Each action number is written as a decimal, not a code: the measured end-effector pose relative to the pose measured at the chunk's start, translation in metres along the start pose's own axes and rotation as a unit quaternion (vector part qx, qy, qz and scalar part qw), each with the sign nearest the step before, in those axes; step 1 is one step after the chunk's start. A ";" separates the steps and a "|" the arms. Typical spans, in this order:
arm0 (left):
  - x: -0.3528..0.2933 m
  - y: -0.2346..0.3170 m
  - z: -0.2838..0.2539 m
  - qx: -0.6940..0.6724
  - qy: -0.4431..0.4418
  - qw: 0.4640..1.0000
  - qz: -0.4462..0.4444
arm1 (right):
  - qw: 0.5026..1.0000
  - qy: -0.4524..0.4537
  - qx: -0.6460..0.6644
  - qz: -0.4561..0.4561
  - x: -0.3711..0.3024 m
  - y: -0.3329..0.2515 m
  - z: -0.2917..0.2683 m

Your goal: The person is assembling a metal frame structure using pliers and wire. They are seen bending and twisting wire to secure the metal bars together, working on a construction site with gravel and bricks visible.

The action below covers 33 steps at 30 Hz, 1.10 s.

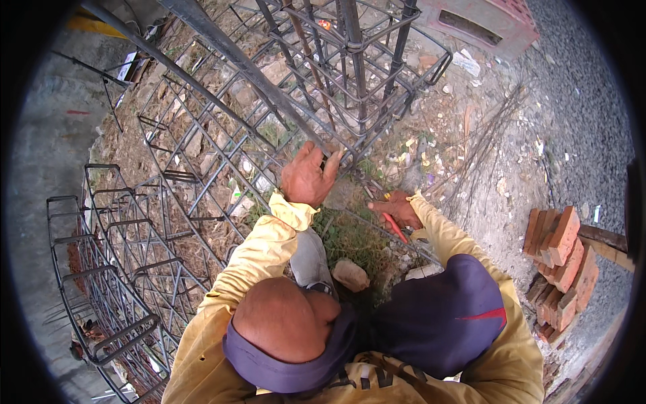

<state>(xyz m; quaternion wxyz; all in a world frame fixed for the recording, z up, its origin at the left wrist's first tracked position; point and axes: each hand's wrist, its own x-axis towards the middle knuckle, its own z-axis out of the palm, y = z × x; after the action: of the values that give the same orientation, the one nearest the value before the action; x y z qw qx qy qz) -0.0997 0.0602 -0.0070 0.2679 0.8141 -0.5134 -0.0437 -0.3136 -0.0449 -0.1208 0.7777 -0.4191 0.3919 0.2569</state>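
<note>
My left hand [309,176] is closed around a steel bar at the lower corner of an upright rebar cage [356,74], its thumb beside the joint. Just to its right and lower, my right hand [398,209] grips pliers with red handles [395,228]. The jaws point toward the bars near the corner; their tips are too small to make out clearly. A thin bar [377,225] runs low between the hands, over grass. Whether wire is in the jaws, I cannot tell.
More rebar cages [134,249] lie along the left. Stacked red bricks [562,246] stand at the right, beside grey gravel [579,81]. Thin loose wires [484,148] lie on the dirt. A reddish crate-like block [478,27] sits at the back, a stone [351,275] near my foot.
</note>
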 end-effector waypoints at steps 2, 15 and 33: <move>0.001 0.010 -0.003 0.008 -0.035 0.999 -0.027 | 0.992 -0.052 0.117 -0.015 0.003 0.014 -0.006; 0.000 0.008 0.006 -0.022 0.006 1.000 0.000 | 0.787 0.363 -0.360 -0.345 0.003 0.081 0.003; 0.006 0.007 0.010 -0.009 0.005 0.999 0.040 | 0.995 -0.003 -0.047 -0.085 -0.016 0.034 -0.027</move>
<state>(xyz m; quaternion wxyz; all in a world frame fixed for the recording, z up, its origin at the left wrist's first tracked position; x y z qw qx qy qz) -0.1057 0.0488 -0.0111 0.2798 0.7905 -0.5437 -0.0336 -0.3579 -0.0520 -0.1322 0.7775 -0.4864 0.3395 0.2091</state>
